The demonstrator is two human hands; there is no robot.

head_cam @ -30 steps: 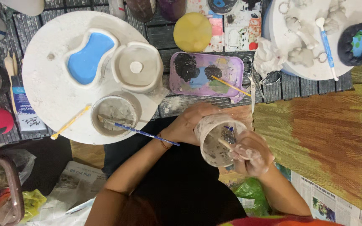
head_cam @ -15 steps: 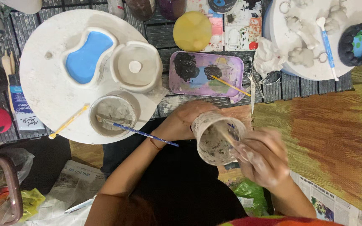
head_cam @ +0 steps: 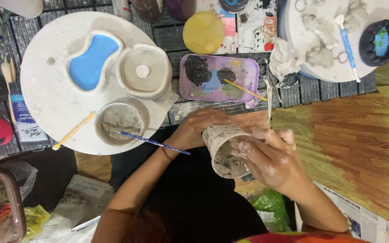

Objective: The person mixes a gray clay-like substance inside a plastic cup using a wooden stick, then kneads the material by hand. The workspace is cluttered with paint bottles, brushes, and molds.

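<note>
Beside purple palette [head_cam: 217, 78], both hands grip clay cup [head_cam: 223, 150]

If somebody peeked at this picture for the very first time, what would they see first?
Probably the two clay-smeared hands in the middle: the left hand steadies a grey, paint-streaked clay cup while the right hand covers its rim. Next, up on the left, the bright blue bean-shaped dish on the big round white board.
</note>
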